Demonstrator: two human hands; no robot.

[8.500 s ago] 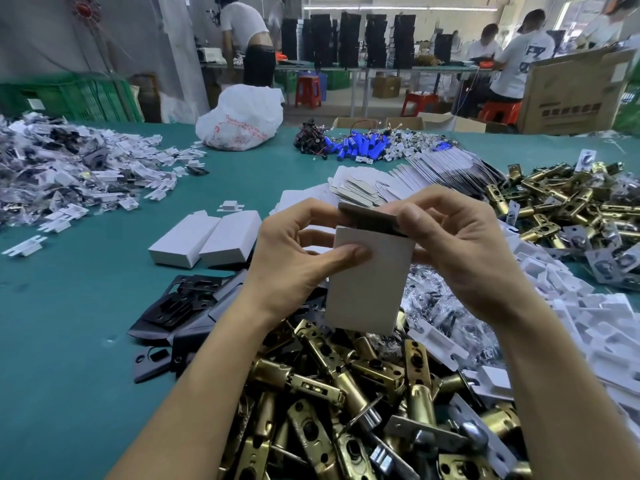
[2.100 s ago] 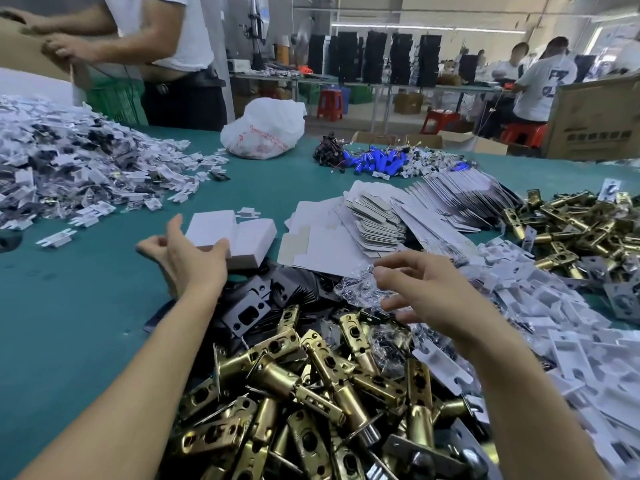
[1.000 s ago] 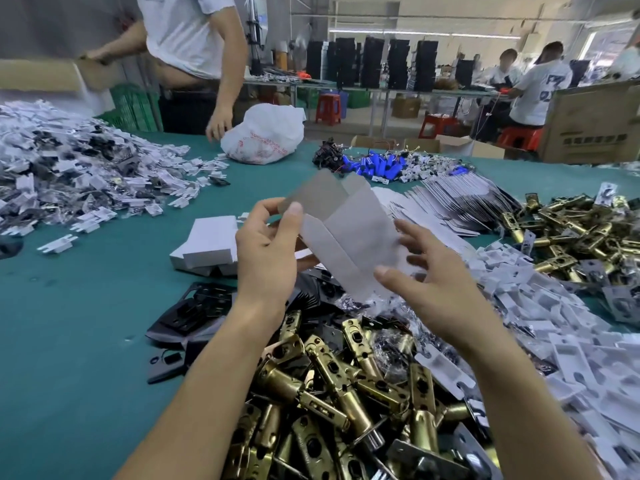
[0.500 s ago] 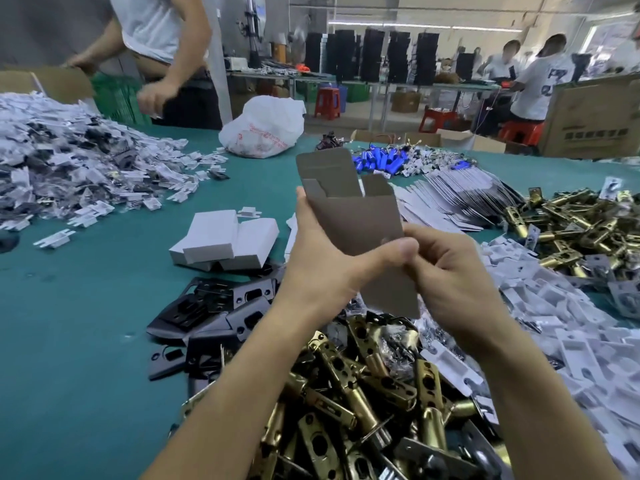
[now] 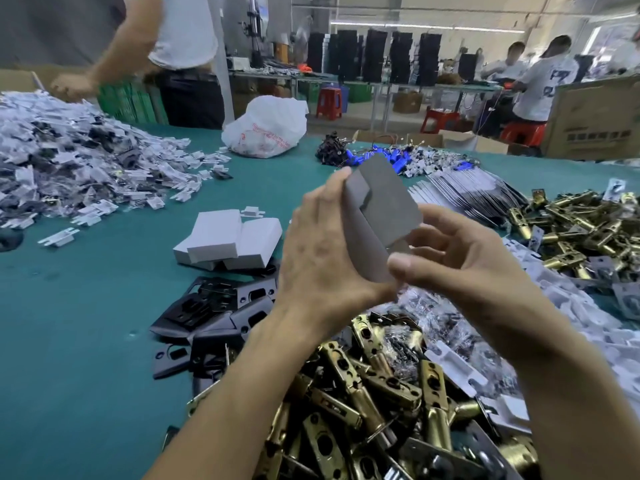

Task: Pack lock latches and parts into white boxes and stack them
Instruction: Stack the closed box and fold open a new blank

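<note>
Box blank (image 5: 384, 209) had tilted over and its top flap folded down since half a second earlier, so forming had begun (nothing packed yet). Left hand (image 5: 322, 251) gripped its left edge and right hand (image 5: 460, 268) pinched the lower corner, above the glossy brass latches (image 5: 363, 393). The card was thin, matte grey, creased. Finished white boxes (image 5: 228, 240) sat stacked to the left.
</note>
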